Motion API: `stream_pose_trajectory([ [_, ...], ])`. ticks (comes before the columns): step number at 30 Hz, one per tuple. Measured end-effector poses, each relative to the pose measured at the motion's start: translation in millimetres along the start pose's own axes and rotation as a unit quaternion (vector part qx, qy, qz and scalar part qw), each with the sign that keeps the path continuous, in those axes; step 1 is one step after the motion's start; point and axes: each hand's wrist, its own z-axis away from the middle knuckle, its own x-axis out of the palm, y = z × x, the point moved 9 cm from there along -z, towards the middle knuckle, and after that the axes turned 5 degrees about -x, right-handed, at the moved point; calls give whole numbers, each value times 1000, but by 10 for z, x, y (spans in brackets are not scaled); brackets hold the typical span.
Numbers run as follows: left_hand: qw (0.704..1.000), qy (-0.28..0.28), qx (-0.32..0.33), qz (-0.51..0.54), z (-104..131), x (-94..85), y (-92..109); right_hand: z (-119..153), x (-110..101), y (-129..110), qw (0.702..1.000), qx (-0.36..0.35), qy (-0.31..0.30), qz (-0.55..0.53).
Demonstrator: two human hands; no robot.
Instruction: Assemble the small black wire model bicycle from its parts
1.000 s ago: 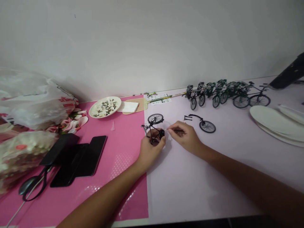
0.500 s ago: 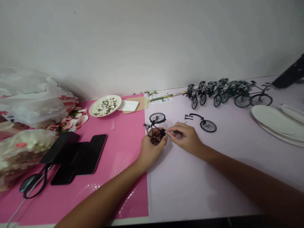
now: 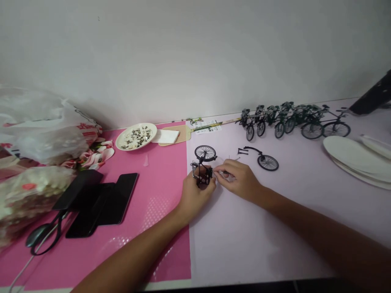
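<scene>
Held bicycle [image 3: 200, 167]: we read dark, smooth plastic. Thin tool [image 3: 224, 172]: silvery, metal-like. Pink covering [image 3: 165, 195]: we saw glossy finish, bright glare; lilac covering [image 3: 232, 244] looked smooth, near matt. Wall [image 3: 189, 61]: matt. White bag [image 3: 39, 126]: crinkled plastic film. Stacked plates [image 3: 354, 154]: we noted smooth, faint sheen. Printed sheet [image 3: 210, 130]: paper-like.

Two hands [image 3: 195, 195], one handheld bicycle [image 3: 200, 168], one separate wheel [image 3: 268, 162] — wall-side bicycles [image 3: 288, 115] overlapped, uncountable

The left hand [image 3: 198, 194] grips a partly built model bicycle [image 3: 202, 173], and the right hand [image 3: 236, 178] pinches a thin tool [image 3: 223, 172] against it. Finished model bicycles [image 3: 290, 120] line the worktop's [image 3: 244, 244] back edge; white plates [image 3: 356, 156] lie toward its right edge.
</scene>
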Motion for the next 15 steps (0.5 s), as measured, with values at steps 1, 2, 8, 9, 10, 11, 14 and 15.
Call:
stream_pose_trajectory([
  [1,1000,0,2,-1,0,-1,3,3,2,-4,1000,-2,0,-1],
  [2,1000,-1,3,-3,1,-3,6,6,5,-4,1000,-2,1,-4],
  [8,1000,-4,-4,-2,-4,-3,13,38,30,36,1000,22,-6,-18],
  [9,1000,-3,-8,-2,-6,-5,9,38,24,32,1000,22,-3,-17],
  [10,1000,-1,-12,-2,-8,-8,3,37,15,25,1000,21,0,-15],
  [11,1000,0,-16,-2,-10,-9,-4,35,7,18,1000,20,2,-12],
  [14,1000,-1,-25,1,-15,-7,-28,27,-8,15,999,31,1,11],
  [15,1000,-1,-26,4,-16,-7,-36,26,-10,22,999,38,-3,21],
])
